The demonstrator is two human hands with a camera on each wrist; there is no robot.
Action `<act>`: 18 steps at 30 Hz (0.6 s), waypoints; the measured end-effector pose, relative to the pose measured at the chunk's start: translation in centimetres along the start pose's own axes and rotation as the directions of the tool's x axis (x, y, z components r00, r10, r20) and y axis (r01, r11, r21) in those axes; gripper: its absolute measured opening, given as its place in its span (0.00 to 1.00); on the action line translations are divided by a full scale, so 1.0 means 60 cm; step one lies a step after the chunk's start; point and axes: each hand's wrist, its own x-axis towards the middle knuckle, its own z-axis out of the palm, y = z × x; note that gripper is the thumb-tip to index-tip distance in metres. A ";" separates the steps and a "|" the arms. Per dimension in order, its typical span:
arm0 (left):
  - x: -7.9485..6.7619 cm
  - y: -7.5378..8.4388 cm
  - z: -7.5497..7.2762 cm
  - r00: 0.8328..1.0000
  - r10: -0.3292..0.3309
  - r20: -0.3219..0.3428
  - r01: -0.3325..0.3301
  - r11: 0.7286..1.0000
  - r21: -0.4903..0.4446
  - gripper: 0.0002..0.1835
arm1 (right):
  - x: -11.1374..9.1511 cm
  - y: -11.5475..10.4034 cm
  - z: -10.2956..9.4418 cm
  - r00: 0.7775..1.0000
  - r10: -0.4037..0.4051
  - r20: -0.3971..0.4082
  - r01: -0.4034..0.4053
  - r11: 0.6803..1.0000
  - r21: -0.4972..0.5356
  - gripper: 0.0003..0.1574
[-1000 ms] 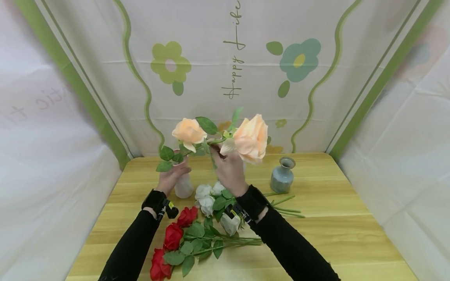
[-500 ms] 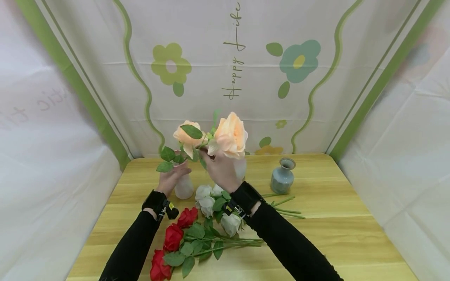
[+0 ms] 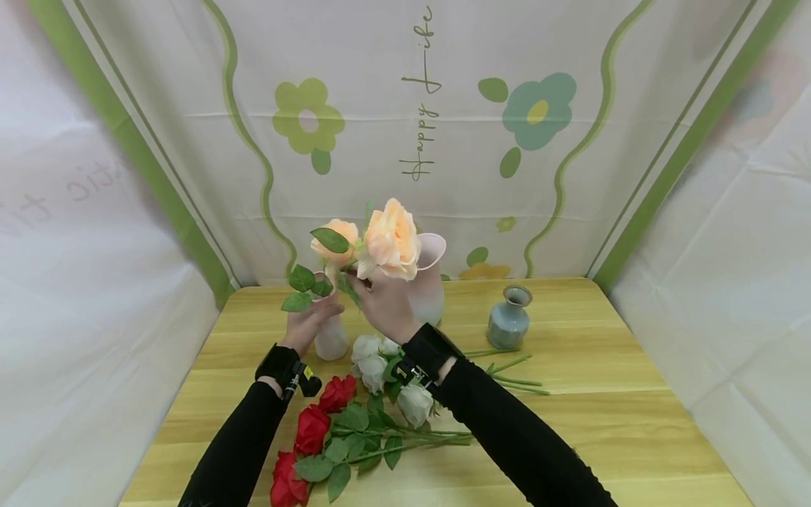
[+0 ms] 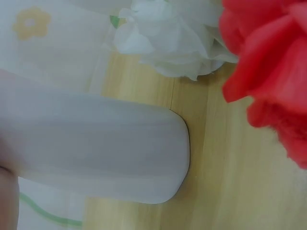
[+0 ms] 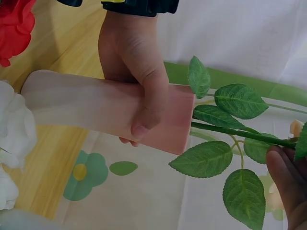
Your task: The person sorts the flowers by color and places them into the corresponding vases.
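The right hand, pinching a stem, has swung the larger peach rose left, apparently nearer alignment with the pink vase the left hand grips near the surface's far-left corner.

prob. small staged booth, flower-print cloth walls, wood-look tbl

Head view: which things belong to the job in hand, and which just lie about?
Seemingly in the job:
small pink vase, gripped by the left hand
peach roses, in the right hand

Seemingly idle:
red roses
white roses
blue-grey vase
larger pink vase
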 end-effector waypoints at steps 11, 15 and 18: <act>0.001 -0.001 0.001 1.000 0.026 0.007 -0.026 1.000 -0.010 0.41 | 0.002 0.000 0.010 0.994 -0.014 -0.113 0.011 1.000 -0.021 0.07; 0.003 -0.001 0.000 0.999 0.025 0.027 -0.024 0.999 -0.027 0.44 | 0.004 0.004 0.013 0.991 -0.004 -0.131 -0.010 0.994 -0.106 0.06; 0.004 -0.002 0.000 0.998 0.037 0.042 -0.036 0.999 -0.030 0.43 | 0.004 0.007 0.018 0.995 0.056 -0.084 -0.070 0.984 -0.165 0.08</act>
